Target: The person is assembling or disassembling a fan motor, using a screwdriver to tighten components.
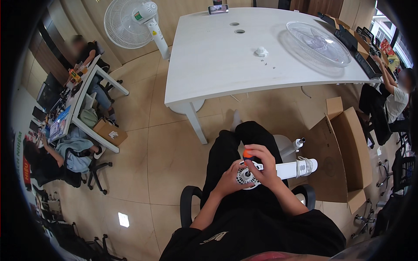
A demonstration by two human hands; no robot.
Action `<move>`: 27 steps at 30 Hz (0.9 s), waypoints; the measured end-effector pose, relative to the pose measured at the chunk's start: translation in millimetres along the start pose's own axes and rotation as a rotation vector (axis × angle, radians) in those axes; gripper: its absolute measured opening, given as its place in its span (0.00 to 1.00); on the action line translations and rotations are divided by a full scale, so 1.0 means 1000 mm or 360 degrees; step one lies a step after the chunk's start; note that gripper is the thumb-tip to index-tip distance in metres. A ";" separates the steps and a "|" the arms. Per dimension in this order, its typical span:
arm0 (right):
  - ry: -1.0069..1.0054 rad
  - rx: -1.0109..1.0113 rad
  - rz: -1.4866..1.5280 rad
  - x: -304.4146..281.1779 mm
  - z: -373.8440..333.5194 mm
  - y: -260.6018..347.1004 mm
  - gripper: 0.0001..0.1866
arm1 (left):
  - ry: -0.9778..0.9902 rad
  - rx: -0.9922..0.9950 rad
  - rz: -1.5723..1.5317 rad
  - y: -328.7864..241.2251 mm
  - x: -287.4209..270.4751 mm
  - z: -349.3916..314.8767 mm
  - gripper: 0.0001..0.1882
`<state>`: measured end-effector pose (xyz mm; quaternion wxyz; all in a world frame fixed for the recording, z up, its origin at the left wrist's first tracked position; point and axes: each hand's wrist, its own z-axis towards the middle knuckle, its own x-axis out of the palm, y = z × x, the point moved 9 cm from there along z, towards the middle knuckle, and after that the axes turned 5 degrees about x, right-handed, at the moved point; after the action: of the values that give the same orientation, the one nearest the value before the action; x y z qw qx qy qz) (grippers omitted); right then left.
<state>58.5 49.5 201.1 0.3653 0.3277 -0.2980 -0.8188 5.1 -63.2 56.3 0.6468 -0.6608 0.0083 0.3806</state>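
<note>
A white fan motor unit (pixel 246 174) rests on my lap, its round vented front facing up with a dark shaft in the middle. Its white neck (pixel 291 169) reaches to the right, a cord (pixel 303 167) wound near the end. My left hand (pixel 229 180) is closed around the housing's left side. Above it, my right hand (pixel 264 166) grips a short orange-and-dark handle (pixel 247 154), like a screwdriver's; its tip is hidden. On the white table (pixel 209 56) lie a clear fan blade in a round fan grille (pixel 320 43), a small white part (pixel 261 51) and several screws (pixel 267 64).
An open cardboard box (pixel 331 161) stands right of my chair, near a white fan base with a pole (pixel 297 144). Another white fan (pixel 133 21) stands behind the table's left end. A phone (pixel 218 8) leans at the back. People sit at desks on both sides.
</note>
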 end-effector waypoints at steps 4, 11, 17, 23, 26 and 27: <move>0.0005 0.0005 -0.0010 0.003 -0.001 -0.001 0.21 | -0.0007 -0.0003 -0.0018 0.003 0.003 0.000 0.42; 0.0023 0.0053 0.0065 0.001 -0.001 -0.001 0.18 | 0.0053 -0.0058 0.0028 0.010 0.005 -0.002 0.43; 0.0020 0.0121 0.0067 0.000 -0.003 -0.010 0.19 | -0.0039 0.0039 -0.0019 -0.002 -0.002 0.004 0.45; -0.0043 0.0060 -0.0029 -0.005 -0.002 -0.003 0.19 | 0.0002 -0.0048 -0.0005 -0.001 0.001 0.004 0.46; -0.0015 0.0087 0.0030 -0.002 -0.002 -0.002 0.19 | -0.0035 0.0003 -0.0003 0.001 0.002 0.001 0.45; -0.0031 0.0095 0.0037 -0.003 -0.002 -0.001 0.20 | -0.0062 0.0072 0.0005 -0.002 0.001 0.000 0.44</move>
<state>60.9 51.7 200.5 0.3620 0.3270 -0.3296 -0.8083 7.0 -62.7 57.2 0.6611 -0.6384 0.0053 0.3941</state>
